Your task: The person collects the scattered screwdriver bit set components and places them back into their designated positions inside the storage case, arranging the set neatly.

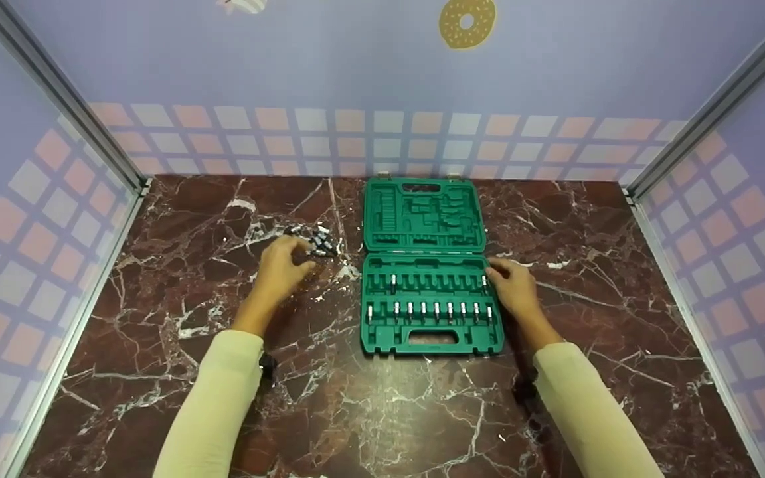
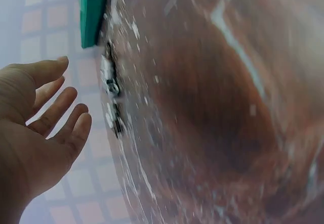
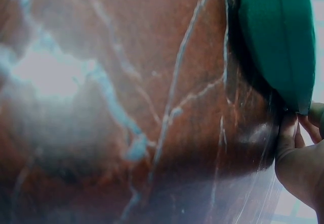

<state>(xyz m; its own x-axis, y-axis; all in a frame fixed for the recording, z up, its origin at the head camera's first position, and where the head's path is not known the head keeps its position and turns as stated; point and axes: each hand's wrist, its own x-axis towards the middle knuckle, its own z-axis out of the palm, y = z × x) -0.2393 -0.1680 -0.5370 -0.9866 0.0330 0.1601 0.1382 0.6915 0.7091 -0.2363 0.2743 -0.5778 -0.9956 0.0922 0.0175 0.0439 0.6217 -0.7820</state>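
A green tool case (image 1: 431, 340) lies unfolded on the table, its lower half facing the person. Several silver bit sockets (image 1: 436, 309) stand in a row of its slots, and others sit in the row above. My right hand (image 1: 516, 289) holds the case's right edge, thumb and fingertips at the rim beside the upper-right socket. In the right wrist view the fingers (image 3: 302, 128) meet the case wall. To the left of the case, a small pile of loose bit sockets (image 1: 321, 242) rests on the marble. Just beside that pile hovers my left hand (image 1: 283, 265), fingers relaxed and apart, nothing held.
The case's moulded lid (image 1: 382, 229) leans back toward the patterned rear wall (image 1: 329, 73). Side panels (image 1: 17, 219) enclose the brown marble tabletop (image 1: 329, 398) at left and right.
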